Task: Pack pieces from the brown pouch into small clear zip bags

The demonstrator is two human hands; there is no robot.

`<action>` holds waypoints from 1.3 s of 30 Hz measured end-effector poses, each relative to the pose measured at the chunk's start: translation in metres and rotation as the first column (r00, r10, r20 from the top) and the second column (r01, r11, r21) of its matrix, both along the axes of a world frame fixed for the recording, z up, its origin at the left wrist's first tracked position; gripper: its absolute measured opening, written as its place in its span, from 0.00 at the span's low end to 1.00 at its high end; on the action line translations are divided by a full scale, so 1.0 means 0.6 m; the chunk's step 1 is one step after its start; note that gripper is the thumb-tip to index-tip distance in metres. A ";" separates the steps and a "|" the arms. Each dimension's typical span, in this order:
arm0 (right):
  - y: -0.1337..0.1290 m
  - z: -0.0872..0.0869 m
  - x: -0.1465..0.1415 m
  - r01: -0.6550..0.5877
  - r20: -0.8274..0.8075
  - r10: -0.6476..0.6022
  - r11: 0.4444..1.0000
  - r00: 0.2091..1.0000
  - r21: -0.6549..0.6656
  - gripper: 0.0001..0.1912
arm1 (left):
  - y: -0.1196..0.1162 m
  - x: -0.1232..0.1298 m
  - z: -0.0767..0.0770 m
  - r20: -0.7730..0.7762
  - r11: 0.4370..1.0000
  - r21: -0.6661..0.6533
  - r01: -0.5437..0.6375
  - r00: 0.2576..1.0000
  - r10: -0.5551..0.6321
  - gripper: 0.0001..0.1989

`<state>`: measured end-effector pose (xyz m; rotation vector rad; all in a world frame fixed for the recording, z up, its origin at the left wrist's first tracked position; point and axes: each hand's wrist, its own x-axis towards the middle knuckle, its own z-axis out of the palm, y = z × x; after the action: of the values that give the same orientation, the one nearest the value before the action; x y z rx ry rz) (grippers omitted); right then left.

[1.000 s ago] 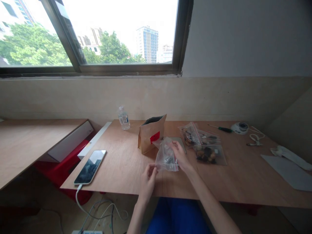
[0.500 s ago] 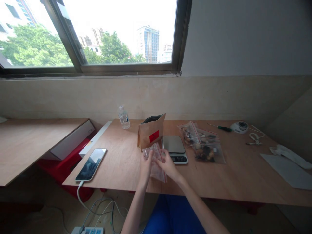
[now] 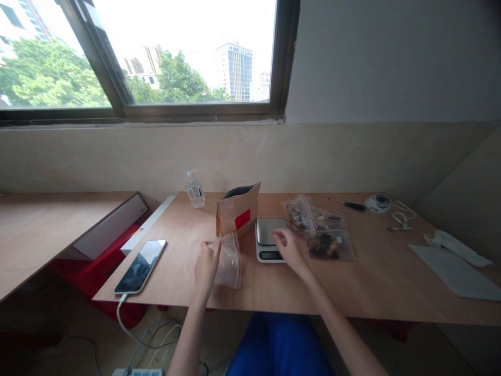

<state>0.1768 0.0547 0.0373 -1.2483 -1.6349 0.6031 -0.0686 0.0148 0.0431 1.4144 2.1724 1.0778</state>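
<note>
My left hand [image 3: 207,261] is closed, pinching the edge of a clear zip bag [image 3: 230,263] with a red-lined seal, just in front of the table's middle. My right hand [image 3: 289,248] is over the right side of a digital scale [image 3: 270,255], its fingers drawn together; whether anything small is between them is hidden. Behind the clear bag stands a brown paper pouch [image 3: 230,214] with a red label, its top open. Right of the scale lie several zip bags [image 3: 331,245] holding dark and tan pieces.
A phone [image 3: 141,266] on a charging cable lies at the left edge. A water bottle [image 3: 194,190] stands at the back. Farther right are a screwdriver [image 3: 354,206], a white dome camera [image 3: 378,203], a coiled cable and a grey sheet [image 3: 454,271].
My hands have parted. The left has moved left with the clear bag; the right has let go of the bag and moved right, over the scale.
</note>
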 end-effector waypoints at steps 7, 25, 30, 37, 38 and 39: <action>0.112 0.043 0.130 0.637 0.418 -0.649 0.747 0.636 0.191 0.16 | -0.035 0.022 -0.014 -0.411 0.975 0.218 0.042 0.910 0.053 0.23; -0.021 0.150 0.033 0.431 0.093 -0.461 0.872 0.882 0.230 0.16 | -0.043 0.079 -0.029 -0.169 0.970 0.093 0.226 0.964 -0.208 0.19; -0.092 0.149 -0.041 0.095 -0.016 -0.096 0.993 0.995 -0.069 0.17 | -0.075 0.142 0.068 0.460 0.854 0.320 0.411 0.720 -0.519 0.14; -0.114 0.117 -0.069 -0.192 -0.166 0.154 0.951 0.974 -0.242 0.14 | -0.078 0.161 0.063 0.598 0.888 0.326 0.325 0.656 -0.460 0.15; -0.116 0.114 -0.069 -0.219 -0.186 0.174 0.941 0.967 -0.259 0.14 | -0.077 0.159 0.057 0.605 0.893 0.318 0.317 0.658 -0.449 0.16; -0.117 0.111 -0.068 -0.240 -0.202 0.188 0.932 0.961 -0.273 0.14 | -0.077 0.156 0.053 0.610 0.897 0.310 0.315 0.658 -0.442 0.16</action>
<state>0.1362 -0.0154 0.1036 -1.1946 -1.5844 1.0967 0.0251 -0.0311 0.0748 1.2051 1.2191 1.3631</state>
